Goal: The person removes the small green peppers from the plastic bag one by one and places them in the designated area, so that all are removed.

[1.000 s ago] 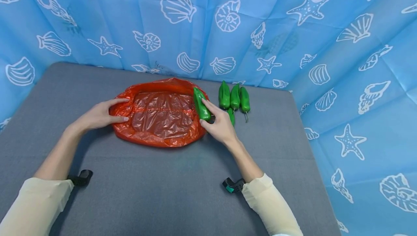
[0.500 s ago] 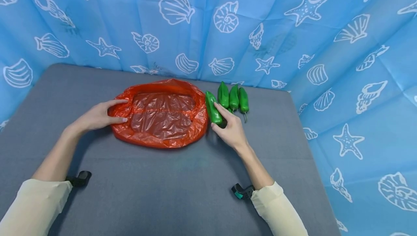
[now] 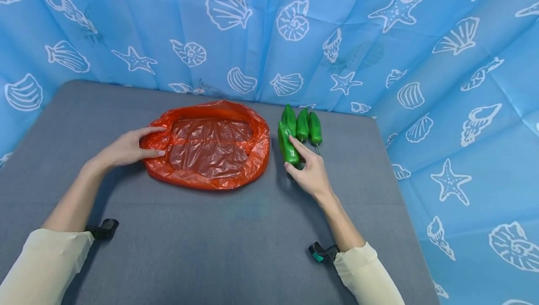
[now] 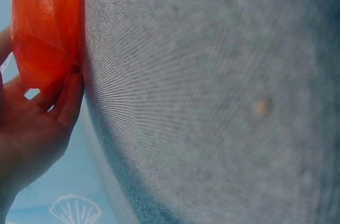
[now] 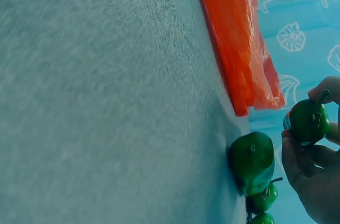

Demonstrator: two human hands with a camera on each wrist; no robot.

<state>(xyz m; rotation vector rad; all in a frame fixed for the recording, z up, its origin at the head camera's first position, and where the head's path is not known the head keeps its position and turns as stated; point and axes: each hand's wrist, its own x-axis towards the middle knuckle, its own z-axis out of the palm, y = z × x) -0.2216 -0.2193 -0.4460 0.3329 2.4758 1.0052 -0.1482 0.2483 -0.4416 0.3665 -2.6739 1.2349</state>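
Observation:
A red plastic bag (image 3: 210,185) sits on the grey table with its rim spread wide, showing nothing inside. My left hand (image 3: 128,148) grips the bag's left end, thumb and fingers on its rim; the left wrist view shows the fingers tucked at the red film (image 4: 48,27). Between thumb and fingers, my right hand (image 3: 311,171) pinches a green pepper (image 3: 287,145), right of the bag. In the right wrist view this held pepper (image 5: 308,122) is raised off the table, stem toward the camera. Several other green peppers (image 3: 302,125) lie just behind it, one (image 5: 252,155) nearest the camera.
A blue curtain (image 3: 261,24) with white shells and starfish hangs behind the table and along its right side. The grey tabletop (image 3: 202,249) stretches in front of the bag, between both forearms.
My right hand has carried the green pepper from over the bag's right rim rightward, to the front of the other peppers. The left hand and the bag have stayed in place.

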